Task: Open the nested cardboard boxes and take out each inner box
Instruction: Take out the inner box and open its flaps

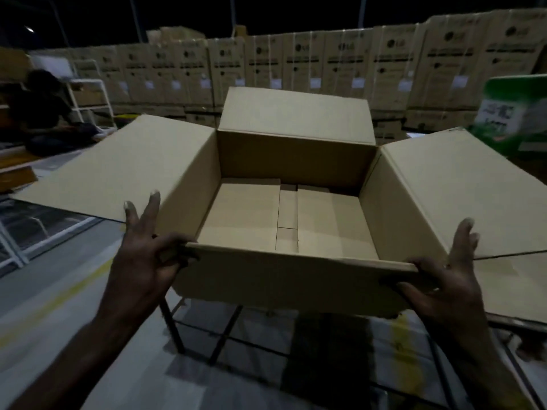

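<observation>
Both forearms came in from the bottom of the frame. Left hand (148,250) was at the near left corner of the big cardboard box (284,279): thumb hooked over the near rim, pinching it, other fingers spread up along the outside of the left wall. Right hand (450,279) was at the near right corner, same grip: thumb on the rim, fingers up against the right flap (461,190).

Box sat centre frame, all four flaps out: left flap (118,167) flat toward mid left, far flap (296,113) standing up, near flap folded down the front. Inside showed only the folded bottom flaps (245,214); could not tell whether an inner box lay there. Box rested on a dark metal frame (174,327), bottom centre.

Background: wall of stacked printed cartons (325,66) across the top, a seated person (44,110) at upper left by a white rack (91,96), a blurred green package (515,113) at the right edge. Dim, motion-blurred.
</observation>
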### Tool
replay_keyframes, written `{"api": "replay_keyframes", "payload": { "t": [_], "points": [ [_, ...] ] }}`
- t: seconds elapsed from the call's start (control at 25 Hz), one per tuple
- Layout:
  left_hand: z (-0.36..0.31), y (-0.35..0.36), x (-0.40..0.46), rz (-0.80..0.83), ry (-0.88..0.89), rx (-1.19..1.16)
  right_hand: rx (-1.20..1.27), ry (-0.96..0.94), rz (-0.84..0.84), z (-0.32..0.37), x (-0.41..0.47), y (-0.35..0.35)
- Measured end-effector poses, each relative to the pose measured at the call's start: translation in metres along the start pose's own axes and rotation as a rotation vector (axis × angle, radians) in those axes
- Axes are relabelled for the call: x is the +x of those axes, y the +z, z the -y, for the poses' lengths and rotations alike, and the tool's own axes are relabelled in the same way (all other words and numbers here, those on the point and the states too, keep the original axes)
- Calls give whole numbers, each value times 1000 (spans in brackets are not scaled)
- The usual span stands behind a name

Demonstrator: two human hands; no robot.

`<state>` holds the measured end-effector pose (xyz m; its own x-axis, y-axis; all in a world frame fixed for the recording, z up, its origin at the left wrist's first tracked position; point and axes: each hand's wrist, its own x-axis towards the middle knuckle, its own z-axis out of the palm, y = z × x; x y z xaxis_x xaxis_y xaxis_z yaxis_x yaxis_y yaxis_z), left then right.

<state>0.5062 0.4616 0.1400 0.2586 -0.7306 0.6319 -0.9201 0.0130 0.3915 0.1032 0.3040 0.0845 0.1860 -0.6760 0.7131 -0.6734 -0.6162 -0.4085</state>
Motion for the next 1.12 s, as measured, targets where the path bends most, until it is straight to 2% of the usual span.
{"api": "replay_keyframes", "payload": {
  "t": [0.36, 0.6, 0.96, 1.12],
  "points": [
    [109, 1, 159, -99, -34, 110, 156, -53, -38, 33, 160, 152],
    [172, 30, 268, -104, -53, 170, 237, -43, -10, 37, 260, 243],
    [278, 74, 366, -66, -71, 135, 224, 10, 8, 61, 327, 340],
    [330, 92, 401, -14, -58, 112, 181, 96, -9, 84, 337, 378]
  ]
}}
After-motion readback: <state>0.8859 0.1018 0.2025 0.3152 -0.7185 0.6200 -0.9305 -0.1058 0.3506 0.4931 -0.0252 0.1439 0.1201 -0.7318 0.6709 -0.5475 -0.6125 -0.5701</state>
